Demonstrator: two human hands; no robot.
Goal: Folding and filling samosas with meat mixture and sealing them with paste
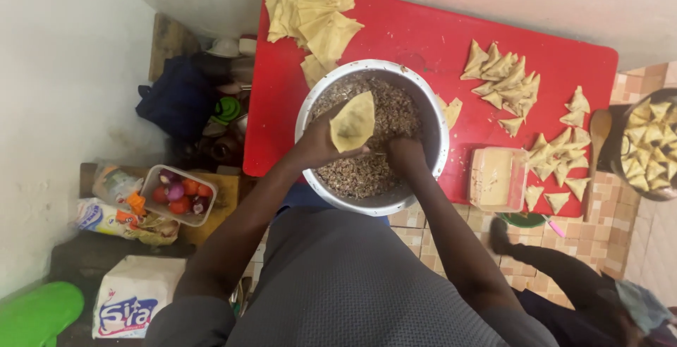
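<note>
My left hand (319, 142) holds a pale pastry sheet (352, 121) folded into a cone over a big metal bowl (435, 118). The bowl is full of brown minced filling (356, 171). My right hand (405, 155) is down in the filling at the bowl's near right side, fingers curled into it. The bowl sits at the front edge of a red table (416, 37). A stack of flat pastry sheets (314, 8) lies at the table's far left. Folded triangular pastries (502, 79) lie in groups on the right part of the table.
A small plastic tub of pale paste (496, 178) stands right of the bowl. A dark pot of folded pastries (652, 142) sits at the far right. Another person (599, 297) crouches at lower right. A container of onions and tomatoes (178, 193), bags and a box (130, 297) lie left.
</note>
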